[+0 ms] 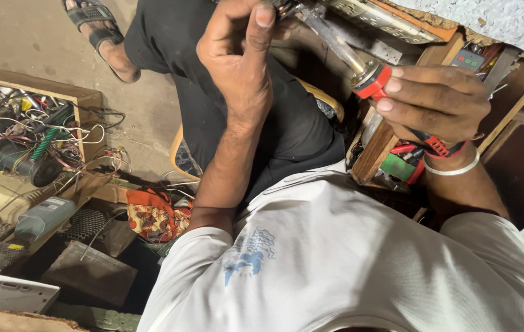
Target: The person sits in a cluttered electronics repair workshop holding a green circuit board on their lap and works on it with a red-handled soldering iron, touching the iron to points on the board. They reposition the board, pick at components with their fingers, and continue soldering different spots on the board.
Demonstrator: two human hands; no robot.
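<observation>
Gripping a red-collared tool (369,79) w/ clear barrel, right hand (437,101) has fingers (397,87) wrapped round its handle, above an open wooden drawer (377,150). Left hand (237,55) pinches shut at the barrel's far tip, top centre; what it holds can't be told. Green-grey boxy package (43,216) lies lower left near a wire-filled wooden box (40,89).

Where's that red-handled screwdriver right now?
In the head view, upper right: the red-handled screwdriver is gripped in the right hand, in front of the wooden drawer of tools.
</observation>
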